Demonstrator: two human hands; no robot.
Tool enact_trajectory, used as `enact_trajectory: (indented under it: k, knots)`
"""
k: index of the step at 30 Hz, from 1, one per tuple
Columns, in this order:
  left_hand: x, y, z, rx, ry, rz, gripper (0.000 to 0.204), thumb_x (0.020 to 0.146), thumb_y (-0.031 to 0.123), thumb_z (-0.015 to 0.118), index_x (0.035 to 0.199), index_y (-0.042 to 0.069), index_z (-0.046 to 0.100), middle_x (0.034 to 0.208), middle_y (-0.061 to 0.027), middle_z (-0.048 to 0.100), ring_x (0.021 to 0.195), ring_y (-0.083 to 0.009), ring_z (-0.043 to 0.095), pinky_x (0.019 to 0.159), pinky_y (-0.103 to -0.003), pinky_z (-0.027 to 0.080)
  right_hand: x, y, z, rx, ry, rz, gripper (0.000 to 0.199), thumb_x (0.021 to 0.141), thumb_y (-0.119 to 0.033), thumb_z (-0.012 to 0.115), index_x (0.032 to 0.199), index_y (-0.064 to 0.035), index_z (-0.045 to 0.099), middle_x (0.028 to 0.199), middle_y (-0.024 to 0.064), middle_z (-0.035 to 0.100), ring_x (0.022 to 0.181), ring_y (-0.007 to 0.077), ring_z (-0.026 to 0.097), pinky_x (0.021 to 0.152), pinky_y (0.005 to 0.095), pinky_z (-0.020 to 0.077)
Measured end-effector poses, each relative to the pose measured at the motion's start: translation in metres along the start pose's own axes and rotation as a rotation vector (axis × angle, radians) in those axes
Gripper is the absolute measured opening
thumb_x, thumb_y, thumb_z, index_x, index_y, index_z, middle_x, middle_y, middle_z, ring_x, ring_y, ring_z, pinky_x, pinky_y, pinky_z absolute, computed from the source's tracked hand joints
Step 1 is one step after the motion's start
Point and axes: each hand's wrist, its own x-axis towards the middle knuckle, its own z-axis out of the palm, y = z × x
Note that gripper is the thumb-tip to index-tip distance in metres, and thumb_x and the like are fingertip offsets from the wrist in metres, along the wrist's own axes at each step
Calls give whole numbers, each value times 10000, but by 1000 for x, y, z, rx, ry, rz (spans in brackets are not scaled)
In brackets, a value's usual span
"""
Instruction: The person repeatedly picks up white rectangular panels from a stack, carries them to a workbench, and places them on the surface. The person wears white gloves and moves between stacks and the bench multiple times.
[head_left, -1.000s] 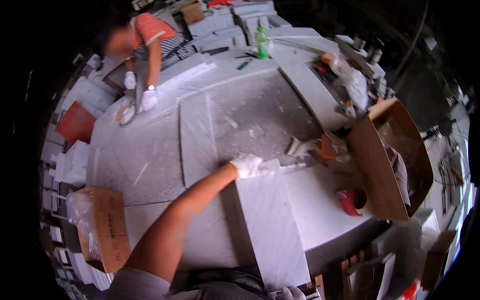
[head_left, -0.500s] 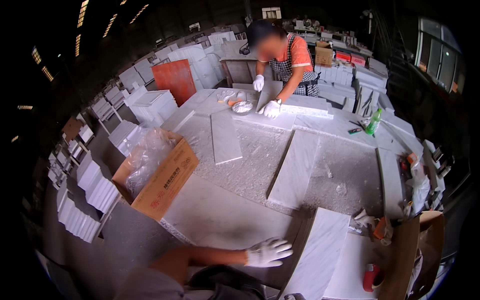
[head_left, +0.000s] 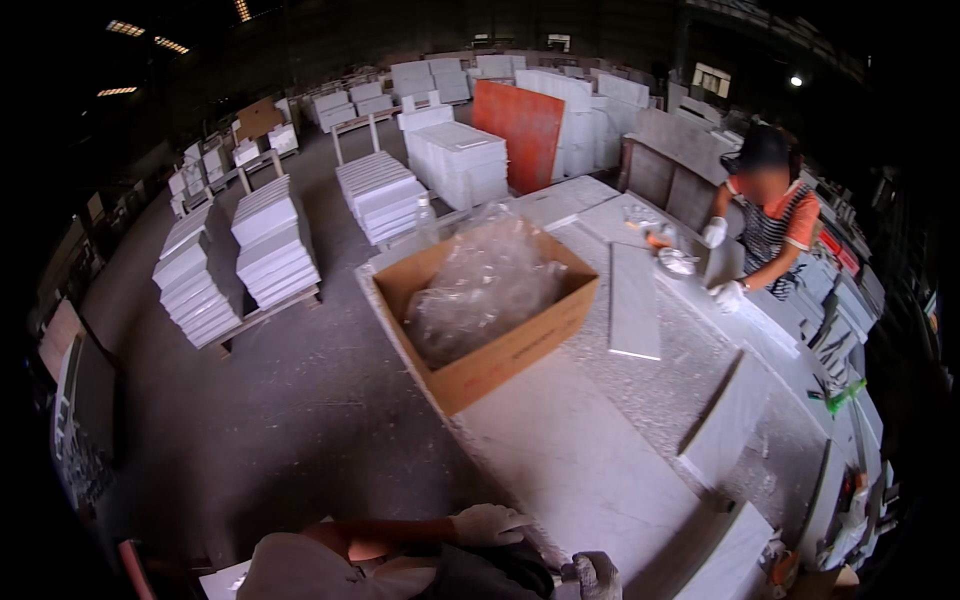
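Observation:
My left hand (head_left: 490, 524), in a white work glove, is held low in front of me beside the near edge of the stone-topped table (head_left: 575, 440). Its fingers stretch out toward the right, and nothing shows in them. My right hand (head_left: 592, 577), in a greyish glove, is at the lower edge of the picture. Part of it is cut off, so its grip cannot be made out. Nearest on its right lies a pale veined marble slab (head_left: 722, 560). Beyond my hands, an open cardboard box (head_left: 520, 345) filled with crumpled clear plastic (head_left: 490, 285) stands at the table's left edge.
Across the table a person (head_left: 775, 215) in white gloves tilts a grey slab (head_left: 724, 262) beside a bowl of white material (head_left: 677, 262). Loose marble strips (head_left: 634, 300) lie on the gritty top. Stacked tiles (head_left: 275, 245) on pallets and a red-orange board (head_left: 517, 135) stand to the left.
My view has swung left, so the box and the tile stacks sit nearer the middle. My left hand has drawn its spread fingers closer together. More of my right hand shows.

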Motion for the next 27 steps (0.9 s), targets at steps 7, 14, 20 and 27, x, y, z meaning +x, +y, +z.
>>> enact_trajectory:
  k: [7,14,20,27]
  knots:
    - [-112,-92,-80,245,-21,-389,436,904,395,499,1191,68,528,1019,-171,622,936,-366,602,796,-461,471,81,-37,137,-210,-655,-176,265,933,-269,551,1088,-61,605,1021,151,603,958,289,580,841,364,473]
    - [-192,-112,-73,69,-7,-764,428,911,419,459,1257,175,521,1118,-194,606,966,-365,609,835,-461,479,154,-56,210,-391,-935,-244,312,920,-338,554,1046,-60,619,992,165,634,964,312,604,857,387,464]
    - [-232,-158,-10,-538,276,-838,447,928,398,436,1216,79,558,1172,-207,589,1097,-375,548,935,-410,422,196,-66,256,-444,-1120,-50,384,896,-405,579,1134,-105,612,1044,130,665,980,269,634,848,328,481]
    - [-415,-262,148,-95,369,-1194,437,914,428,478,1140,84,625,1137,-167,628,1078,-329,582,918,-392,433,226,-64,324,-229,-1191,-178,290,911,-315,585,1031,-53,614,961,163,632,938,316,610,832,368,474]
